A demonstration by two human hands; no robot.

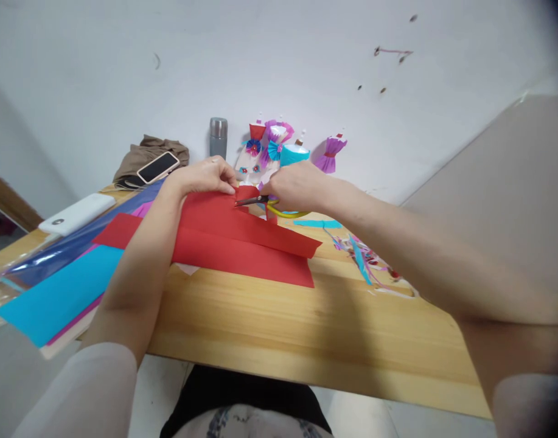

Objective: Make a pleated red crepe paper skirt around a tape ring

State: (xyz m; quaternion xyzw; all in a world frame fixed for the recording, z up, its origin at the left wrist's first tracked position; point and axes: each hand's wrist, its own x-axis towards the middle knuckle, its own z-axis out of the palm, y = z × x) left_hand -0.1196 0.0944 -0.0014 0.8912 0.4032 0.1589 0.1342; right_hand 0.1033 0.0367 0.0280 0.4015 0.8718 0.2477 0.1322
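A large sheet of red paper [215, 222] lies folded or layered on the wooden table [260, 328]. My left hand [210, 176] pinches its far edge between thumb and fingers. Wrapped in my right hand [290, 185] are the yellow handles of a pair of scissors [285, 211]. The dark blades point left and meet the red paper just right of my left fingertips. A cut flap of the paper slants down to the right below the scissors. My right fingers partly hide the handles.
Paper-dressed figures [331, 153] and a grey bottle [218, 140] stand by the wall. Blue paper [73, 292], a white power bank [76, 214], a phone [159, 167] and brown cloth [137, 155] lie left. Paper scraps [365, 258] are scattered right.
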